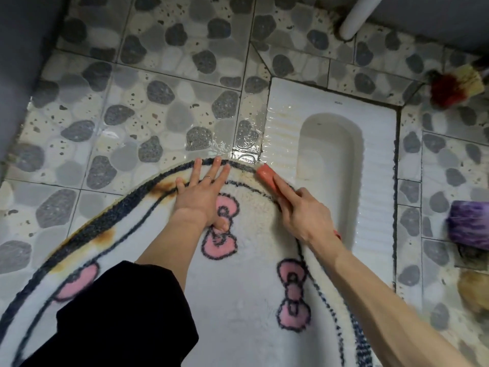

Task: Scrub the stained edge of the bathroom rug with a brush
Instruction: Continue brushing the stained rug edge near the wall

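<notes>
A white oval bathroom rug [238,300] with a dark blue border and pink bows lies on the wet floor. Brown stains mark its border at the left [164,186] and lower left [105,235]. My left hand [203,192] lies flat with fingers spread on the rug's far edge, pressing it down. My right hand [301,213] grips an orange-red brush [267,176], whose head sits on the rug's dark border at the top right, next to the squat toilet.
A white squat toilet pan [381,181] is set in the pebble-pattern tiles right of the rug. A red and cream brush [457,84] and a purple object [471,223] lie at the far right. A white pipe [356,19] stands at the back. My dark-clothed knee [119,313] covers the rug's near left.
</notes>
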The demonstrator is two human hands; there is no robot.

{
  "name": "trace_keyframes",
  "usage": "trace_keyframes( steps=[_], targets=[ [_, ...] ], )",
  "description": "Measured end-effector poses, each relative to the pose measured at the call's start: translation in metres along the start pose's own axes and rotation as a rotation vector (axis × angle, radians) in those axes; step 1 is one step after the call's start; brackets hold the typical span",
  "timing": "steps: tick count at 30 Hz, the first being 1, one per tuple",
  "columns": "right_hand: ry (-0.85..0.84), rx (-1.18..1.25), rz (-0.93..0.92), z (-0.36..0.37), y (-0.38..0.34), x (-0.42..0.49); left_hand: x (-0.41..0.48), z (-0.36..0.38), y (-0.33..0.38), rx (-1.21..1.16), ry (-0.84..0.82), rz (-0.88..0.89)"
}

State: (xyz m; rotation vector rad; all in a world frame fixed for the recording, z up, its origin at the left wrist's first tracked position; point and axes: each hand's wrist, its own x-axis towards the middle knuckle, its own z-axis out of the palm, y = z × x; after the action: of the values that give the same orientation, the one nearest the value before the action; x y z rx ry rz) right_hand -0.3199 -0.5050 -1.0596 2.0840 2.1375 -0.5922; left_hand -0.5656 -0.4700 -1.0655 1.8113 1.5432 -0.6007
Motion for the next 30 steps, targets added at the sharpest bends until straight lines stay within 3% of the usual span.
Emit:
trace_keyframes(
  steps=[3, 9, 14, 16, 22, 28, 30],
  targets=[
    [0.01, 0.059, -0.01, 0.005, -0.018, 0.008, -0.002, 0.001, 0.0, 0.001, 0.019, 0.001],
    [-0.112, -0.042, 0.036, -0.001, 0.075, -0.061, -0.001, -0.001, 0.0, -0.005, 0.0, -0.001],
    [0.003, 0.11, 0.006, -0.001, -0.016, 0.017, -0.004, -0.004, 0.003, 0.018, -0.018, -0.01],
    [0.016, 0.101, -0.024, 0.0, -0.02, 0.025, -0.004, -0.004, 0.002, 0.018, -0.002, -0.019],
    [-0.119, -0.03, 0.052, 0.0, 0.076, -0.068, -0.005, -0.004, 0.003, 0.021, 0.004, -0.008],
    [-0.029, 0.084, -0.026, -0.001, -0.025, 0.016, -0.005, -0.005, 0.004, 0.015, 0.005, -0.013],
    [-0.022, 0.076, -0.026, -0.004, -0.017, 0.018, -0.005, -0.005, 0.003, 0.0, 0.003, -0.02]
  ],
)
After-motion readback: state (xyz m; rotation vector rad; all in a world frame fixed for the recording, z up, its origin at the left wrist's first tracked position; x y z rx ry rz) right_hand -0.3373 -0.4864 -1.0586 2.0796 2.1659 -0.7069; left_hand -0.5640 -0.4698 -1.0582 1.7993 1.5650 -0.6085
